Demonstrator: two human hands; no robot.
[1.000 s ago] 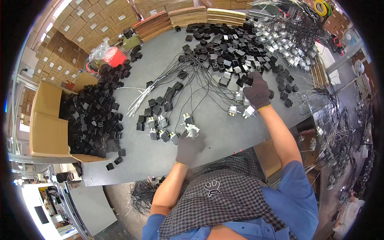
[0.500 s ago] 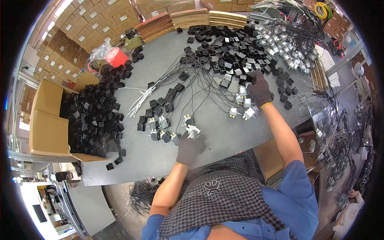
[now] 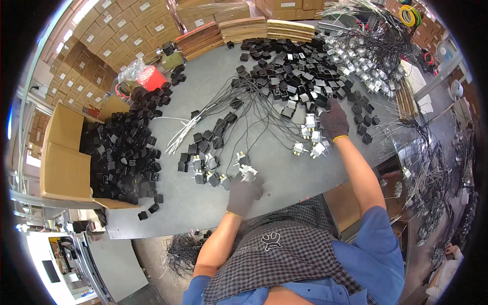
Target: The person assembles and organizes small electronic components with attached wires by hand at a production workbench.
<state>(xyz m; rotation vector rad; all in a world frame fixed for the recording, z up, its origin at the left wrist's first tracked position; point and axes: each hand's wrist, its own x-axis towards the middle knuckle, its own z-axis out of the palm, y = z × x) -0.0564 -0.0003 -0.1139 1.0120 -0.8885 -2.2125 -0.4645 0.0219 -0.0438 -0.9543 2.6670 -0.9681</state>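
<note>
My left hand (image 3: 245,195), in a dark glove, is closed around a white plug-like part (image 3: 248,173) near the table's front edge. Just beyond it lies a cabled part with brass-coloured pins (image 3: 241,158). Several black-cased parts with pins (image 3: 212,178) lie to its left. My right hand (image 3: 334,122), also gloved, has its fingers curled at the near edge of the black cap pile (image 3: 300,71); what they grip is hidden. White connectors with cables (image 3: 310,122) lie right beside that hand. Thin dark cables (image 3: 254,94) run between the two groups.
A cardboard box (image 3: 66,165) lies at the left, black caps (image 3: 122,152) spilling from it. A red container (image 3: 151,78) stands behind. White connectors and tangled cables (image 3: 366,56) heap up at the back right. Wooden strips (image 3: 244,29) line the far edge of the grey table (image 3: 203,61).
My right hand has drawn slightly nearer, away from the black pile. My left hand keeps its hold on the white plug-like part. The whole view has shifted slightly.
</note>
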